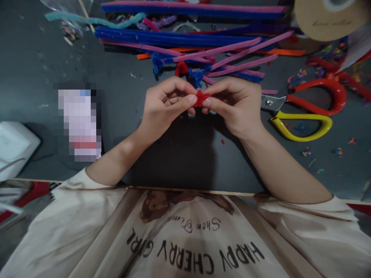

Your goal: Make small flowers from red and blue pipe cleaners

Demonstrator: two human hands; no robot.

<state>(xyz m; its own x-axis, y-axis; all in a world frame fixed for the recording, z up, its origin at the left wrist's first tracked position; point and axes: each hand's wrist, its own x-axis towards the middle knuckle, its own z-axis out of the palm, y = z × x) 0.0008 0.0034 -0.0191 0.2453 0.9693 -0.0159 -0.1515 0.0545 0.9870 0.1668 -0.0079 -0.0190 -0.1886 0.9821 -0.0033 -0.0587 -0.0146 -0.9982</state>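
Both hands meet over the dark table, pinching a small red fuzzy piece (pixel 199 99) that looks like bent pipe cleaner. My left hand (pixel 168 100) grips its left side between thumb and forefinger, the other fingers curled beneath. On the opposite side, my right hand (pixel 234 102) holds it in the same kind of pinch. Just beyond the fingertips lie a blue bent pipe cleaner piece (pixel 197 76) and a red bent pipe cleaner piece (pixel 182 68). Pink pipe cleaners (pixel 243 66) run out to the right behind my right hand.
Scissors (pixel 310 129) with one red and one yellow handle lie right of my right hand. Blue pipe cleaners (pixel 162 37) are bundled at the back. A cardboard spool (pixel 327 23) sits back right. At left are a blurred-out phone-like object (pixel 79 123) and a white box-shaped item (pixel 17 148).
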